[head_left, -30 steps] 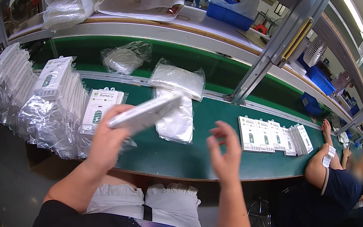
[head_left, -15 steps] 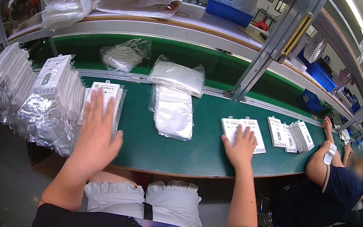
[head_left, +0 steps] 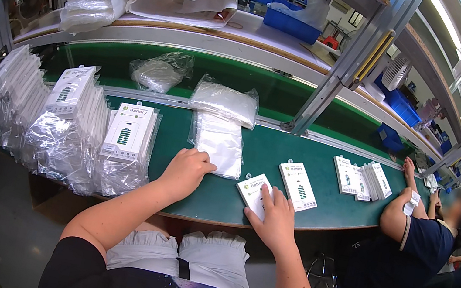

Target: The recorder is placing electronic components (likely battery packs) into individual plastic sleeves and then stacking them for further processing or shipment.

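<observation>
My left hand [head_left: 187, 170] is at the near edge of a pile of clear plastic bags [head_left: 219, 142], its fingers curled and closed on the edge of the top bag. To its right, my right hand [head_left: 275, 218] holds a white battery box [head_left: 253, 190], with the fingers over its face and the thumb along its near side. The box lies tilted on the green table. Just beyond my right hand, a second white battery box [head_left: 298, 187] lies flat and untouched. Part of the held box is hidden under my fingers.
Bagged boxes [head_left: 68, 140] stand in tight rows at the left, with one box [head_left: 127, 133] face up on the nearest row. Farther right are several unbagged boxes [head_left: 360, 179]. A person [head_left: 420, 239] sits at the right end. A crumpled plastic bag [head_left: 160, 73] lies behind.
My left hand has left the bagged boxes and moved right to the plastic bags. My right hand has drawn one box left and nearer, away from the box beside it.
</observation>
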### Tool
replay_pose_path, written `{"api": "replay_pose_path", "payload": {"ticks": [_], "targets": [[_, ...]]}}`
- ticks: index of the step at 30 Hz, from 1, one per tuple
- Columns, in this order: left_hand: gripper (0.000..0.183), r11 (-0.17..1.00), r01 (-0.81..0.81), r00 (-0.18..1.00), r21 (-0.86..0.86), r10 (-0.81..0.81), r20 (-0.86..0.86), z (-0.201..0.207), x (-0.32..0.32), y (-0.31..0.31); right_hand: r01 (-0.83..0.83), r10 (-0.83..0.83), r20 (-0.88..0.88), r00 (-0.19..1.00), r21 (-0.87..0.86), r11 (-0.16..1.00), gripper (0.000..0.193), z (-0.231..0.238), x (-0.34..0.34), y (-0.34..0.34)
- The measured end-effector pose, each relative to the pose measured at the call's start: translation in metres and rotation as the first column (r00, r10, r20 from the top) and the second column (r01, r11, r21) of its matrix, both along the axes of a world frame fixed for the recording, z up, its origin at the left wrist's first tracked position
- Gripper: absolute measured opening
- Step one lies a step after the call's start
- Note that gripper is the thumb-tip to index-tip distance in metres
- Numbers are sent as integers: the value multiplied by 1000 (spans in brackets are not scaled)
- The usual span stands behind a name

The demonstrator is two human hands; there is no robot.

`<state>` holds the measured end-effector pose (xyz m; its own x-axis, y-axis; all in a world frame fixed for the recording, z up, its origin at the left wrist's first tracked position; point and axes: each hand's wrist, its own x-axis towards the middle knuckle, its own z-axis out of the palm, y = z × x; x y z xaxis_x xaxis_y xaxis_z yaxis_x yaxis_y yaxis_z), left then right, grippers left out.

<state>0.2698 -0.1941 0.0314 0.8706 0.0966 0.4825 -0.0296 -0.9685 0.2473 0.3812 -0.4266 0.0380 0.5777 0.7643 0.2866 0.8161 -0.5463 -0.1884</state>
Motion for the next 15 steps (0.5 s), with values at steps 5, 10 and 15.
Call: {"api": "replay_pose_path", "payload": {"ticks": [5, 10, 15], "targets": [[19, 957, 18, 996, -288, 8, 89, 2, 1, -6, -12, 52, -269, 962, 148, 989, 60, 11, 2, 3], [17, 941, 39, 993, -335, 0, 115, 1, 5, -4, 524, 586, -804, 100, 543, 657, 51, 0, 13, 9], [13, 903, 18, 996, -429, 21, 86, 5, 6, 0, 457, 712, -689, -138, 594, 662, 43, -6, 4, 26]]}}
